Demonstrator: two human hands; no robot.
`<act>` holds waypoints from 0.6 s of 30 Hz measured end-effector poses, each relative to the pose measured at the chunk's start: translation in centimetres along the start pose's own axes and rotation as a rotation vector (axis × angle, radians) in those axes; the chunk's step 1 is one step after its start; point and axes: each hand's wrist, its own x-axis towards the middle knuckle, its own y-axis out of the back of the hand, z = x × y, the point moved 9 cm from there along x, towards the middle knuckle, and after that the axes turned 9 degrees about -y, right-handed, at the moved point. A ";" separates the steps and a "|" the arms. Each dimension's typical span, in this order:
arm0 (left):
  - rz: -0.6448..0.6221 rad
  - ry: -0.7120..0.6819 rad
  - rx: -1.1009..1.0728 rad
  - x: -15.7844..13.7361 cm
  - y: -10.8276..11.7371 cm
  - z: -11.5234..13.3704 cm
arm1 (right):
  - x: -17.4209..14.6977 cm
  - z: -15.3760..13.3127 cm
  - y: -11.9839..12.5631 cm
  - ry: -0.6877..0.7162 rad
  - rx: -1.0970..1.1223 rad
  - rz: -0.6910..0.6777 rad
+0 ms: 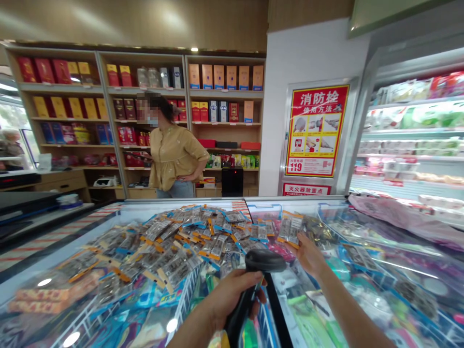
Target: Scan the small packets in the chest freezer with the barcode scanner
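My left hand [239,297] is wrapped round the grip of a black handheld barcode scanner [264,261], whose head points away to the right. Further forward, my right hand [308,253] pinches the lower edge of a flat clear packet [290,227] with orange strips and dark contents. To the left, a big heap of similar small packets [188,232], edged in orange or blue, lies on the glass top of a chest freezer [126,208]. What exactly the packets contain is too small to tell.
Bagged frozen goods [137,314] show through the glass in wire baskets. A co-worker [174,150] in a tan shirt stands behind the freezer, before shelves of boxes [217,77]. A lit fridge [409,145] stands right; a dark counter [29,212] borders the left.
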 end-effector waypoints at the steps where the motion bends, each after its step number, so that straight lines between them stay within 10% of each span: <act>1: -0.001 -0.003 0.000 0.0 0.0 0.1 | 0.0 -0.1 0.0 0.002 0.001 -0.004; 18: 0.020 -0.059 0.005 -0.9 -0.1 1.9 | -0.8 -2.9 1.3 0.065 -0.054 0.090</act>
